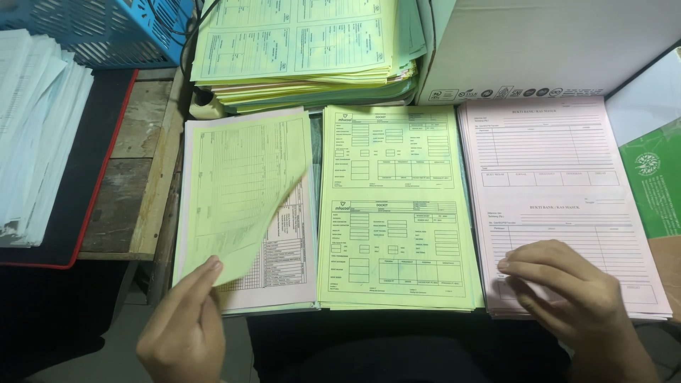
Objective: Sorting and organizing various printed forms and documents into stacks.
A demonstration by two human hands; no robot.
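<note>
Three stacks of printed forms lie side by side. My left hand (pixel 186 323) pinches the lower corner of a single yellow sheet (pixel 241 184), which curls up over the left stack (pixel 284 266) of white tabled forms. A yellow form stack (pixel 394 213) sits in the middle. My right hand (pixel 567 294) rests with its fingertips on the lower part of the pink form stack (pixel 553 177) at the right, holding nothing that I can make out.
A tall pile of yellow and green forms (pixel 305 50) stands behind. A white cardboard box (pixel 553 42) is at the back right, a green packet (pixel 656 184) at the right edge. A blue basket (pixel 106 28) and white papers (pixel 35 135) on a black tray are at the left.
</note>
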